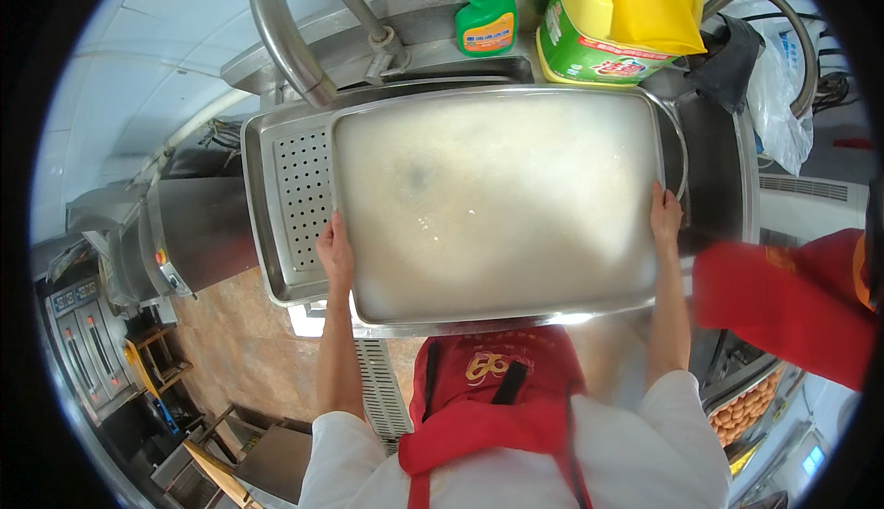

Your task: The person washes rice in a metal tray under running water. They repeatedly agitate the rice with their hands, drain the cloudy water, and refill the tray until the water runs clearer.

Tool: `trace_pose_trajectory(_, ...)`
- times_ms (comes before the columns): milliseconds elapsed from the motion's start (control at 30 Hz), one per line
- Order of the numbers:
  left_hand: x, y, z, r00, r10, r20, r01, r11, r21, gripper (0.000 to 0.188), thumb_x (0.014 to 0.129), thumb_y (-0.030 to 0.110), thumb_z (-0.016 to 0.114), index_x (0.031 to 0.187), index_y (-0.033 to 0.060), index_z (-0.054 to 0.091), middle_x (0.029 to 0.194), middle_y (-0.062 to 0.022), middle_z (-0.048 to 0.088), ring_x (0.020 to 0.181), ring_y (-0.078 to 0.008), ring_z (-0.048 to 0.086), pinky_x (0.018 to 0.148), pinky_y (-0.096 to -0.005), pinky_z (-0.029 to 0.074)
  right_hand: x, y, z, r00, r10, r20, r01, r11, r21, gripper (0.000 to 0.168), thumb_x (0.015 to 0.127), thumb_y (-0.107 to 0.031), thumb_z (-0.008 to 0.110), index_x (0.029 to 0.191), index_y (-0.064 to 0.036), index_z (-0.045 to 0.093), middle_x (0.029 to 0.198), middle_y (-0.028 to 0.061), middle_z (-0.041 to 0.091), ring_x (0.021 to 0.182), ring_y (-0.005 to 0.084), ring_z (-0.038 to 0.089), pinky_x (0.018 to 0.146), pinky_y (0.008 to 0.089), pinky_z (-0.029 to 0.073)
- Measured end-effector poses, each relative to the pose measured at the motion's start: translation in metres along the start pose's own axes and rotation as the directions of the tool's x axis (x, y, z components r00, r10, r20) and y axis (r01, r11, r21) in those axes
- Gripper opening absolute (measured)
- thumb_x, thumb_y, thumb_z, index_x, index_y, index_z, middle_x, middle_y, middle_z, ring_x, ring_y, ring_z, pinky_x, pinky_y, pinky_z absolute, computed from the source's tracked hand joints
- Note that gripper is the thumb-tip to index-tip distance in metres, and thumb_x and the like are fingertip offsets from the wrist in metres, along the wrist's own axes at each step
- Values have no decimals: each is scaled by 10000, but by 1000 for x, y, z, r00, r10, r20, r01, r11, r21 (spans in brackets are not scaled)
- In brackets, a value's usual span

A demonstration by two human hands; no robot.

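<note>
A wide metal baking tray [497,205] with whitish, cloudy liquid or film over its surface lies across the stainless steel sink. My left hand [335,250] grips its left edge, thumb on the rim. At the opposite edge, my right hand [666,215] holds the rim the same way. Beneath the tray's left side shows a perforated steel pan [302,198]. A few small white specks lie on the tray. The fingers under the tray are hidden.
A curved steel faucet [290,32] reaches over the back left. Behind stand a green spray bottle [487,15] and a yellow-green detergent jug [608,32]. At right are a plastic bag [784,108], a person in a red apron [794,302] close by, and eggs [746,409] on a rack.
</note>
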State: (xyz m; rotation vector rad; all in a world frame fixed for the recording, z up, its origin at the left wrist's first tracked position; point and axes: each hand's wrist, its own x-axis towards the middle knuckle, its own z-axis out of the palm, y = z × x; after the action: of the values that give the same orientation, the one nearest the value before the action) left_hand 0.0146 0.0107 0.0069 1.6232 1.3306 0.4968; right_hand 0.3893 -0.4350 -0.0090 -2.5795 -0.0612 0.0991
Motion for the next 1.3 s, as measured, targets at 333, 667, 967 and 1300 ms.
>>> trace_pose_trajectory(333, -5, 1, 16, 1000, 22, 12, -21, 996, -86, 437, 963, 368, 504, 637, 87, 428, 604, 88, 305, 574, -39, 249, 486, -245, 196, 12, 13, -16, 994, -111, 7, 111, 992, 63, 527, 903, -424, 553, 697, 52, 461, 615, 198, 450, 587, 264, 390, 600, 403, 388)
trace_pose_trajectory(667, 5, -3, 10, 999, 12, 30, -10, 998, -56, 410, 970, 358, 489, 665, 83, 485, 597, 95, 328, 559, -24, 262, 475, -231, 201, 6, 9, -14, 993, -102, 65, 101, 995, 16, 516, 922, -425, 524, 726, 50, 496, 651, 160, 487, 609, 245, 426, 603, 377, 389)
trace_pose_trajectory(967, 4, 3, 8, 998, 53, 15, -53, 999, -11, 425, 966, 363, 491, 650, 86, 427, 605, 82, 318, 561, -41, 255, 478, -252, 209, 1, -5, -22, 996, -41, 83, 40, 999, 11, 539, 919, -440, 524, 718, 60, 513, 622, 192, 486, 591, 227, 411, 601, 380, 403)
trace_pose_trajectory(1300, 0, 3, 14, 1000, 16, 4, -16, 999, -36, 440, 963, 349, 508, 626, 82, 416, 584, 74, 321, 575, -40, 265, 479, -250, 212, -2, -13, -29, 996, -7, 91, -3, 995, 101, 527, 922, -407, 534, 699, 67, 470, 598, 167, 420, 591, 211, 356, 582, 376, 364)
